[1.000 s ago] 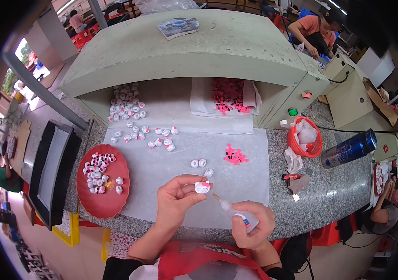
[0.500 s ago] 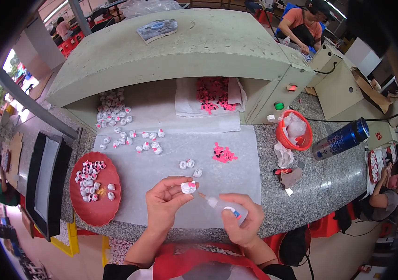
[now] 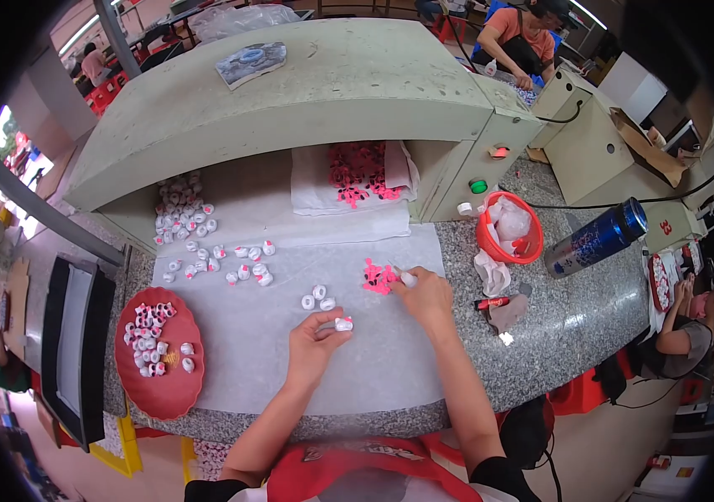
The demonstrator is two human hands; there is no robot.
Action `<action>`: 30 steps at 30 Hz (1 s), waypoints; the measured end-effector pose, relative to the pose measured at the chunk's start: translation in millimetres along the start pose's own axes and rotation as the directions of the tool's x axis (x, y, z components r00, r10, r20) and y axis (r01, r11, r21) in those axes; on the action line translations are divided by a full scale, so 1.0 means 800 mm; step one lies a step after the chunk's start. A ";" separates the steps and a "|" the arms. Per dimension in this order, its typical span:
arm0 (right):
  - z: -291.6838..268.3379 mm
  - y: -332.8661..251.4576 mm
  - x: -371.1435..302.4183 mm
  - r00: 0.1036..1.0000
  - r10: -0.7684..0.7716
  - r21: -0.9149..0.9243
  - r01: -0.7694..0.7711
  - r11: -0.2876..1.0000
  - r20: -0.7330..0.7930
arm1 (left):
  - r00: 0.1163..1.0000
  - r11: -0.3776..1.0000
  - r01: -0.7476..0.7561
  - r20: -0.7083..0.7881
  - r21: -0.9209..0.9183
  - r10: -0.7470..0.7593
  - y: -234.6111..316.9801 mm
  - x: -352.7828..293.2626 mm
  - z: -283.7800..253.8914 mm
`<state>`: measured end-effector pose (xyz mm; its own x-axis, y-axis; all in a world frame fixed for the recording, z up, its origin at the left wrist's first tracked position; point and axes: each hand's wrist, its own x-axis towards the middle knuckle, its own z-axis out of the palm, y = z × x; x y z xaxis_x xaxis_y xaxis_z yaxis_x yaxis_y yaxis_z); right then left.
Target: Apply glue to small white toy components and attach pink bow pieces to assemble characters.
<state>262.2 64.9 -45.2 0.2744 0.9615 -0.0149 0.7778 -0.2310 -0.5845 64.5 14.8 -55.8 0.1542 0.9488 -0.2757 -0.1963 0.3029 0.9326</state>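
My left hand (image 3: 312, 345) pinches a small white head-shaped piece (image 3: 343, 324) with pink on it, above the white paper (image 3: 357, 368). Closed around a small translucent squeeze bottle (image 3: 408, 279), my right hand (image 3: 429, 299) holds its thin nozzle at the edge of a pile of flat pink pieces (image 3: 376, 281); the hand covers most of the bottle. Just beyond my left hand lie a few loose white pieces (image 3: 319, 292). More white pieces (image 3: 244, 273), some with pink parts, are scattered farther left on the paper.
A pale green cabinet (image 3: 290, 105) stands behind, holding heaped white pieces (image 3: 179, 205) and pink pieces (image 3: 357, 171) on cloth. The red plate (image 3: 181, 402) bears finished-looking pieces at left, beside a black tray (image 3: 81, 360). Rightward are a red basket (image 3: 484, 230), a blue tumbler (image 3: 598, 238) and a co-worker (image 3: 681, 322).
My right hand has carried the squeeze bottle away from the white piece, forward and right to the pink pile. The left hand still holds the white piece. The whole view has shifted slightly.
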 end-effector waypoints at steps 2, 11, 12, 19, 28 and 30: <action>-0.003 -0.007 -0.002 0.999 0.011 -0.152 -0.006 0.988 0.036 | 0.999 0.999 -0.026 -0.030 -0.036 0.025 0.008 -0.006 -0.003; -0.057 -0.061 -0.090 0.956 -0.213 0.721 0.003 0.693 0.201 | 0.979 0.971 -0.201 0.000 -0.130 0.203 0.037 -0.042 0.015; -0.056 -0.068 -0.099 0.953 -0.256 0.742 0.052 0.669 0.164 | 0.973 0.963 -0.224 0.025 -0.149 0.230 0.040 -0.043 0.017; -0.049 -0.076 -0.115 0.952 -0.178 0.765 -0.081 0.639 0.249 | 0.927 0.924 -0.361 0.057 -0.130 0.370 0.046 -0.056 0.018; -0.044 -0.081 -0.129 0.971 -0.221 0.775 0.069 0.629 0.093 | 0.936 0.934 -0.292 0.138 -0.206 0.323 0.055 -0.062 0.007; -0.047 -0.084 -0.131 0.972 -0.191 0.799 0.007 0.601 0.134 | 0.951 0.941 -0.236 0.144 -0.242 0.275 0.056 -0.063 0.008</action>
<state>202.4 -26.4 26.4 0.0424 0.9990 -0.0121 0.0175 -0.0128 -0.9998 53.6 -20.3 1.7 0.2323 0.9723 0.0280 -0.4558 0.0834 0.8862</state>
